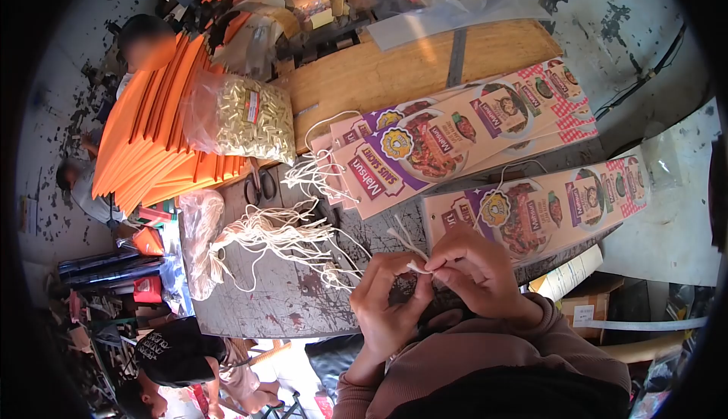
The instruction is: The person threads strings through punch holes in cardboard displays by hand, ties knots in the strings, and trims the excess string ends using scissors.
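Note:
My left hand (388, 301) and my right hand (476, 273) come together at the table's front edge, both closed in a pinch on a white string (403, 238). Its ends stick up from between the fingertips; part of it is hidden by the fingers. Just beyond my right hand lies a printed cardboard hang card (542, 210) with a string loop at its top end. Further back is a fanned stack of similar cards (455, 142), with knotted strings (315, 175) at their left ends. A loose bundle of white strings (277, 233) lies left of my hands.
A clear bag of small brass-coloured pieces (254, 119) sits at the back left, with scissors (259, 184) in front of it. Orange folded sheets (163, 131) are piled further left. A wooden board (341, 74) lies behind the cards. Other people (178, 354) are at the left.

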Demonstrator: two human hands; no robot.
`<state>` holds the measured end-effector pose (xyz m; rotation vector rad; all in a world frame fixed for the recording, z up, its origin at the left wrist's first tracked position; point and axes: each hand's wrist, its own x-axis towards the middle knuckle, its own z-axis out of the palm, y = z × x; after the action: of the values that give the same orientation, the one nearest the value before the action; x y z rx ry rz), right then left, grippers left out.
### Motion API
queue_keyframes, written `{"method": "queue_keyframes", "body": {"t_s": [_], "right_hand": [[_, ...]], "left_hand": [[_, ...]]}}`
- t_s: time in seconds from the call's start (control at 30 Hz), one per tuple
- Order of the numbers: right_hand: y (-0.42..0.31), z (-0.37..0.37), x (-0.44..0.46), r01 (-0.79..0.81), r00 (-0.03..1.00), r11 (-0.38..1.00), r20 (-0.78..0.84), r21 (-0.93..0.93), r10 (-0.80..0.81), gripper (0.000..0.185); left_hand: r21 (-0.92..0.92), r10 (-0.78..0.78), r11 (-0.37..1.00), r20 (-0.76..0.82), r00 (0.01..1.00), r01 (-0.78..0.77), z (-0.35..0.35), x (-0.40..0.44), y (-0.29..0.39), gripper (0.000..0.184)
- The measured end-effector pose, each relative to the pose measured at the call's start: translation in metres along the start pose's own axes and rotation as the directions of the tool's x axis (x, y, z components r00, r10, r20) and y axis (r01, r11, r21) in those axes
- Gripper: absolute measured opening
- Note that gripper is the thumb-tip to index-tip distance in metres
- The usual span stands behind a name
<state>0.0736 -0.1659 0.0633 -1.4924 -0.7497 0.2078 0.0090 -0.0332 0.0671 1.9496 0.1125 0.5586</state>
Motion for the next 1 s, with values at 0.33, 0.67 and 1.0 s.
{"method": "queue_keyframes", "body": {"t_s": [0.33,0.67,1.0], "right_hand": [[0.001,0.001,-0.002,-0.019,0.998,0.999,-0.056,-0.042,0.017,0.022],[-0.004,0.003,0.001,0.162,0.983,0.951,-0.045,-0.265,-0.179,0.025],[0.002,0.001,0.001,0.331,0.939,0.816,0.080,-0.474,-0.334,0.027]], "left_hand": [[-0.114,0.007,0.993,0.023,1.000,-0.004,-0.002,0.001,-0.004,0.020],[-0.277,-0.155,0.946,0.066,0.986,0.167,-0.003,-0.004,-0.012,0.014],[-0.501,-0.177,0.829,0.187,0.966,0.249,-0.009,-0.004,-0.017,0.019]]}}
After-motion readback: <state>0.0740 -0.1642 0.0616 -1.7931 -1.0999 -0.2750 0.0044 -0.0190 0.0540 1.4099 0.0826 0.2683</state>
